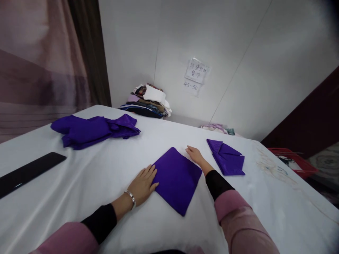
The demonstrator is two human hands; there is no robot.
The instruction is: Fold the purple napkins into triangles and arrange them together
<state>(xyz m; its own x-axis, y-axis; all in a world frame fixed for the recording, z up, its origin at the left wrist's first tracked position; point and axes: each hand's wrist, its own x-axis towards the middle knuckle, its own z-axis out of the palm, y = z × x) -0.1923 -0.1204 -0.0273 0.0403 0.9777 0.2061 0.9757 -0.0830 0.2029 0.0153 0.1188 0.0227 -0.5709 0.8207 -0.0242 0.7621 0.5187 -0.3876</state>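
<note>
A purple cloth napkin point(177, 180), folded into a flat square, lies on the white-covered table with one corner toward me. My left hand point(143, 185) is open, resting flat with its fingertips on the napkin's left edge. A silver bracelet circles that wrist. At the upper right edge is my right hand point(195, 155), its fingers close together and fairly straight, their tips beyond the cloth; no grip on it shows. To the right lies another purple napkin point(229, 158), folded into a pointed shape. A crumpled heap of purple cloth point(90, 130) occupies the left side.
A long black glossy object point(29, 173) lies at the left. Against the wall stands a stack of folded clothes point(149, 100), with more fabric point(215, 128) behind the table's far edge. Beyond the right edge is a red basket point(302, 165). A paper sign point(196, 72) hangs on the wall.
</note>
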